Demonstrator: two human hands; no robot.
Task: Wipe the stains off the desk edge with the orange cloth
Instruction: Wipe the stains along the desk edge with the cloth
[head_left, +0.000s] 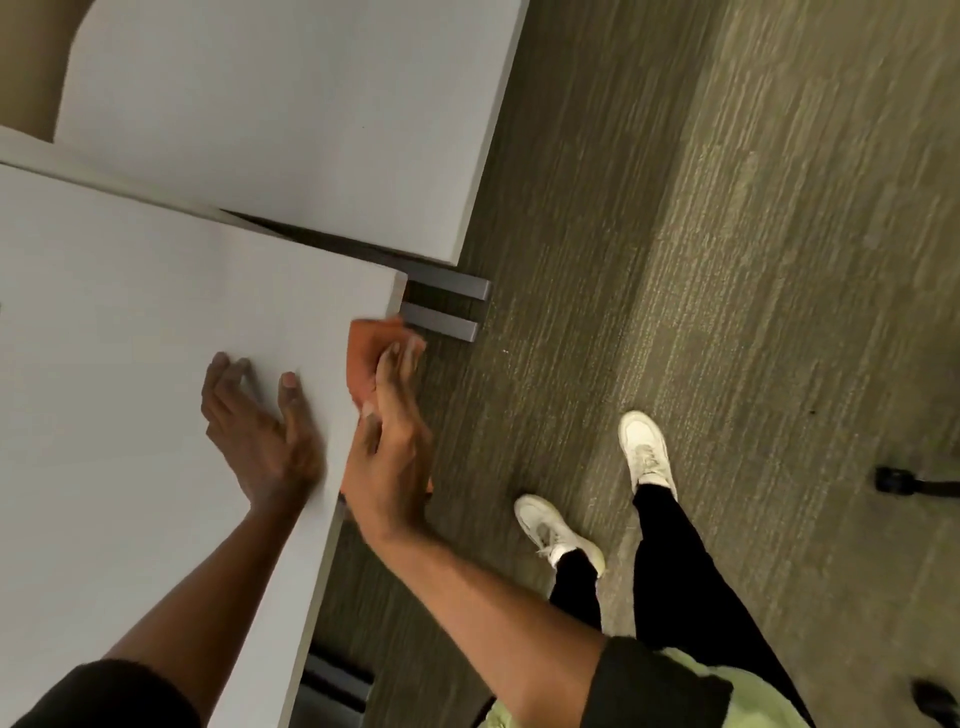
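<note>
**Orange cloth on the bench edge**

The orange cloth (370, 358) is crumpled and pressed against the side edge of the pale grey bench (156, 322), close to its far corner. Part of it laps onto the top; the rest hangs down the edge, partly hidden.

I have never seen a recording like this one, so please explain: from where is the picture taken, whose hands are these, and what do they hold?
There is no machine here. A person wears a camera on the head, so this one picture looks down at that person's own arms. The left hand lies flat on the white desk, holding nothing. The right hand presses an orange cloth against the desk edge, near the corner. Nothing else shows on the desk. Beside it are carpet and the person's white shoes.
</note>
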